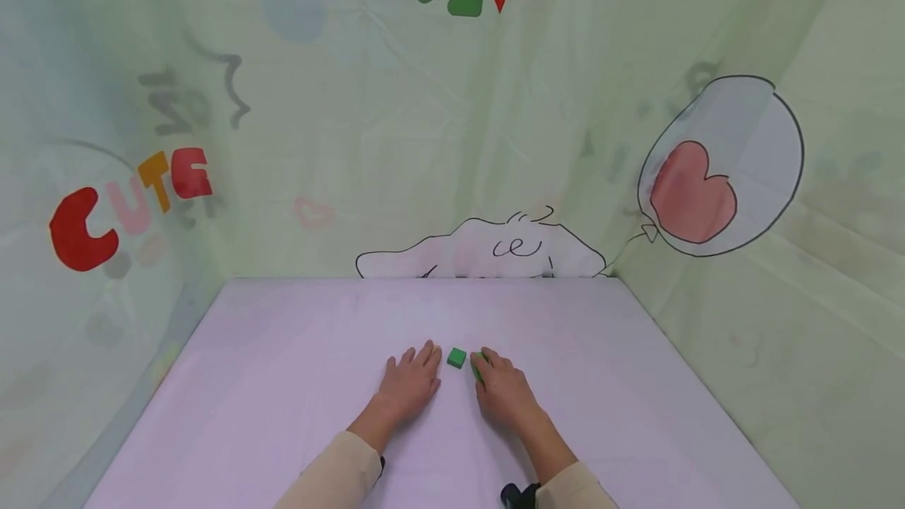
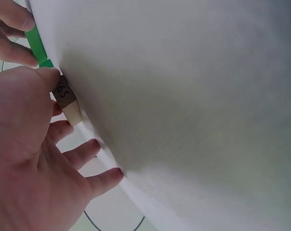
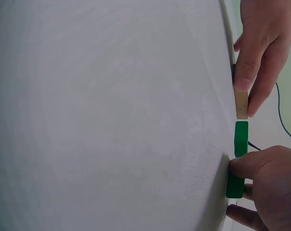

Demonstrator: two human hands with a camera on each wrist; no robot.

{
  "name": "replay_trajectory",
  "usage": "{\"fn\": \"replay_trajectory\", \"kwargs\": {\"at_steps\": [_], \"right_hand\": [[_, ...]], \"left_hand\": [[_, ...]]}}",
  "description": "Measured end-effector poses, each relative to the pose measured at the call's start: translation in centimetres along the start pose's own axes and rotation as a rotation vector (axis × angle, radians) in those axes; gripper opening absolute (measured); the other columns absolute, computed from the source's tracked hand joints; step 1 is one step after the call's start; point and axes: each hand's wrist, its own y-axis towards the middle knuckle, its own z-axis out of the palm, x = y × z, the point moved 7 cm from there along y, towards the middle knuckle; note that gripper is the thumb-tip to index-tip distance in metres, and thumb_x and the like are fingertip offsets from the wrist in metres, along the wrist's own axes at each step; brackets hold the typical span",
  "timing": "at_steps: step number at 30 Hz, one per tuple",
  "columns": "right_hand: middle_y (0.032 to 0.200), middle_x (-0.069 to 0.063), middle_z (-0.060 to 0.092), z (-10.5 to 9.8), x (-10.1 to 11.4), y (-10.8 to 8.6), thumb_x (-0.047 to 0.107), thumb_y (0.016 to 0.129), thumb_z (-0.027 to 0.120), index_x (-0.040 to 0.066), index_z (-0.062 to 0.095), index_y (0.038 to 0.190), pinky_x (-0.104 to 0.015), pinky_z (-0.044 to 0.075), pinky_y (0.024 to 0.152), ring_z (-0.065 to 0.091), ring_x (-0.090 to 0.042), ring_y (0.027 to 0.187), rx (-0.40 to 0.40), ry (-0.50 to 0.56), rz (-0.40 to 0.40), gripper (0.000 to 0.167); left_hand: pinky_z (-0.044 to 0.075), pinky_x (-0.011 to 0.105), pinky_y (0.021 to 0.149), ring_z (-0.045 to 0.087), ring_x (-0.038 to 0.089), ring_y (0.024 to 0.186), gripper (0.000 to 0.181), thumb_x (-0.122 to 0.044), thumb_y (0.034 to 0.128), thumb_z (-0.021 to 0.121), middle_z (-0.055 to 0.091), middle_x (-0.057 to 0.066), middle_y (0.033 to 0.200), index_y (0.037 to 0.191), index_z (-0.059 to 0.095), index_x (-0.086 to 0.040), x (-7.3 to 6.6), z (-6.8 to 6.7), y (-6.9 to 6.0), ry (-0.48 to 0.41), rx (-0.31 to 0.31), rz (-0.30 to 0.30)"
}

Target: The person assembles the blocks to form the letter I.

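Note:
A small green block (image 1: 456, 357) lies on the pale table between the two hands. To its left, my left hand (image 1: 410, 383) pinches a wooden block (image 2: 66, 94) by thumb and forefinger, the other fingers spread against the tabletop. Dark marks that look like digits show on one end of that block. On the right, my right hand (image 1: 505, 391) grips a longer green block (image 3: 235, 187) between thumb and fingers. In the right wrist view the three blocks stand nearly in a row, the small green block (image 3: 241, 137) in the middle. The head view mostly hides the wooden block.
The table (image 1: 297, 336) has a pale lilac cover. Printed cloth walls surround it, with a balloon drawing (image 1: 763, 171) at the right and coloured letters (image 1: 85, 230) at the left. A black wrist strap (image 1: 519, 496) shows by the right sleeve.

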Motion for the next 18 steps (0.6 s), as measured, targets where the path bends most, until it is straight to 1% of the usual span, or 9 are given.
{"fn": "replay_trajectory", "kwargs": {"at_steps": [5,11,18], "right_hand": [[0.148,-0.019,0.055,-0.19,0.13,0.04,0.015,0.099,0.067,0.007,0.06,0.142,-0.056,0.052,0.102,0.058,-0.039,0.132,-0.006,-0.01,-0.014,0.045],[0.149,-0.02,0.054,-0.23,0.25,0.11,0.014,0.1,0.066,0.006,0.059,0.143,-0.058,0.05,0.103,0.056,-0.04,0.133,0.002,-0.009,-0.021,0.045],[0.146,-0.02,0.055,0.1,0.12,-0.08,0.016,0.1,0.067,0.005,0.058,0.143,-0.058,0.051,0.101,0.057,-0.04,0.131,0.007,-0.013,-0.016,0.046]], "left_hand": [[0.041,0.062,0.113,0.045,0.035,0.147,0.056,-0.036,0.1085,0.051,0.039,0.007,0.166,0.159,0.041,-0.014,0.03,0.13,-0.06,0.008,0.001,-0.003],[0.041,0.062,0.113,0.043,0.034,0.148,0.056,-0.035,0.1093,0.049,0.037,0.006,0.167,0.16,0.039,-0.014,-0.09,0.1,-0.19,0.032,-0.001,-0.003],[0.04,0.064,0.112,0.043,0.035,0.148,0.057,-0.034,0.1091,0.05,0.037,0.007,0.167,0.16,0.038,-0.013,-0.38,0.06,-0.51,0.02,0.006,-0.009]]}}
